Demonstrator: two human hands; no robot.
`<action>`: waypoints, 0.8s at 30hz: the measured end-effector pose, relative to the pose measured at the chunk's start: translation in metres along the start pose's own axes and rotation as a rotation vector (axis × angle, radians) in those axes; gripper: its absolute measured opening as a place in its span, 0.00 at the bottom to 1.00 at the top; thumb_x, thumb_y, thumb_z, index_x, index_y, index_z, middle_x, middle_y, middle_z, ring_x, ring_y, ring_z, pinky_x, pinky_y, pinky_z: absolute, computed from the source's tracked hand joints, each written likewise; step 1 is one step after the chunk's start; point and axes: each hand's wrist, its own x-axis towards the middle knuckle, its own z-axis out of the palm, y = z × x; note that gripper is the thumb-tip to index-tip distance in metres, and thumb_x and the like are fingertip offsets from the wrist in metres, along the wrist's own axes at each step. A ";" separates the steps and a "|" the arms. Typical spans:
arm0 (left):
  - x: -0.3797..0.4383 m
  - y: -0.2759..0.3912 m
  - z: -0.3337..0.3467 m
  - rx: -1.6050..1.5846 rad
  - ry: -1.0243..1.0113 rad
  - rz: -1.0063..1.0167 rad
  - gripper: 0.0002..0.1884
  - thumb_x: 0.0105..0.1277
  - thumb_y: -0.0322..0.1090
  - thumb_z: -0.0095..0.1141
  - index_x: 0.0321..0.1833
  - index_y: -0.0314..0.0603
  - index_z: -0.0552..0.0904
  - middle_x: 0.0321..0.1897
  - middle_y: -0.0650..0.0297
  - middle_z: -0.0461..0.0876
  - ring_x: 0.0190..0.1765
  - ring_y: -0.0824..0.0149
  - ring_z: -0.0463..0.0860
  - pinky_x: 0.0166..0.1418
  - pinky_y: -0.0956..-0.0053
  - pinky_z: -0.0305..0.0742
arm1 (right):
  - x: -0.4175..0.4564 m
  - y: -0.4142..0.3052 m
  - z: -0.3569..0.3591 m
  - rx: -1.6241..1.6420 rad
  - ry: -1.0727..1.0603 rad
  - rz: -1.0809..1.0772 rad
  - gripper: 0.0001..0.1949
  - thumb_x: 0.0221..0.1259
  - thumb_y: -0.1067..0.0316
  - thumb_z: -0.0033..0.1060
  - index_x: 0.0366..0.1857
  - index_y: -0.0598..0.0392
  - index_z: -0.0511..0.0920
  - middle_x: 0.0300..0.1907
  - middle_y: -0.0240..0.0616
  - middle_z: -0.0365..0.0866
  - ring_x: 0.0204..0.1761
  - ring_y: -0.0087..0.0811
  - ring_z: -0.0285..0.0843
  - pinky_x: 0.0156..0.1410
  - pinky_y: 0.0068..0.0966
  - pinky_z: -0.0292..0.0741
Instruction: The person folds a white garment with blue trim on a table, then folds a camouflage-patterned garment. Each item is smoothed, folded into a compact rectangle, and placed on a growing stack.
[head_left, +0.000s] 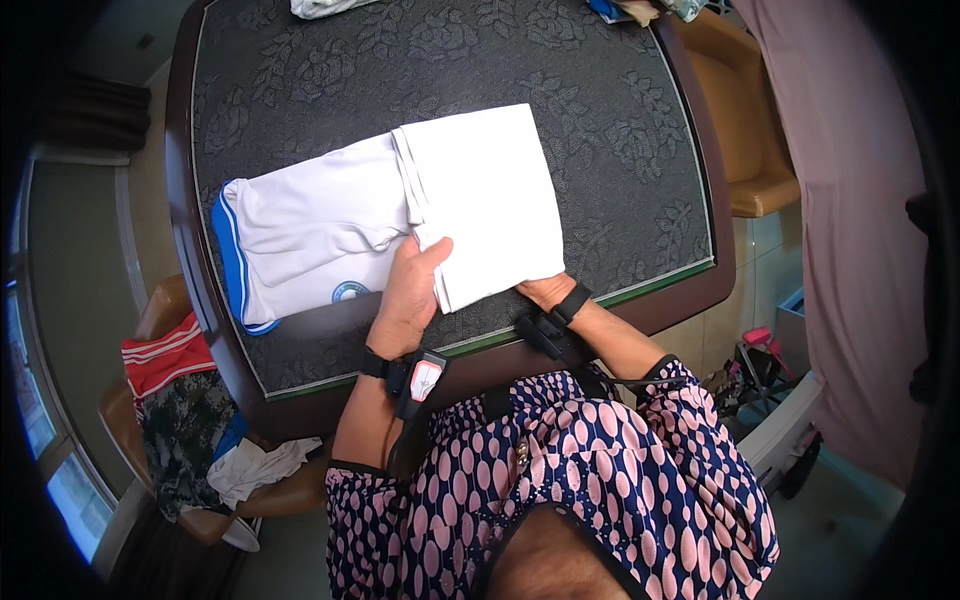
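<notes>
A white garment (322, 217) with blue striped trim and a round emblem lies on the table, its right part folded over into a white panel (487, 195). My left hand (411, 285) grips the open edge of that folded panel near its lower left corner, thumb on top. Under the panel's lower right edge, the fingers of my right hand (546, 288) are hidden by the cloth; only the back of the hand and the wrist show. The blue trim faces the left side of the table.
The dark floral-patterned tabletop (600, 187) has a brown wooden rim (712, 292). More cloth (330, 6) lies at the far edge, with other fabrics (637, 9) at the far right corner. A tan chair (739, 120) stands right; clothes (180, 420) cover another on the left.
</notes>
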 end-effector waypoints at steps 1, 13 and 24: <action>0.003 -0.008 -0.003 -0.005 0.011 -0.017 0.25 0.68 0.28 0.49 0.65 0.23 0.64 0.59 0.48 0.73 0.60 0.58 0.77 0.63 0.66 0.73 | 0.001 0.001 -0.002 -0.044 0.020 -0.017 0.11 0.60 0.68 0.59 0.44 0.60 0.79 0.41 0.43 0.82 0.44 0.39 0.81 0.49 0.33 0.77; 0.044 0.031 0.019 0.231 0.188 0.217 0.24 0.67 0.31 0.55 0.64 0.27 0.68 0.50 0.51 0.81 0.50 0.65 0.83 0.51 0.74 0.79 | 0.004 0.009 0.004 -0.242 0.066 -0.122 0.12 0.60 0.68 0.59 0.45 0.60 0.79 0.42 0.44 0.82 0.45 0.40 0.81 0.51 0.35 0.77; 0.079 0.019 0.011 0.508 0.327 0.440 0.20 0.61 0.21 0.54 0.57 0.24 0.72 0.41 0.47 0.85 0.41 0.66 0.86 0.44 0.78 0.78 | -0.006 0.010 0.001 -0.385 0.039 -0.161 0.13 0.59 0.68 0.60 0.45 0.60 0.79 0.43 0.46 0.82 0.46 0.41 0.80 0.53 0.36 0.76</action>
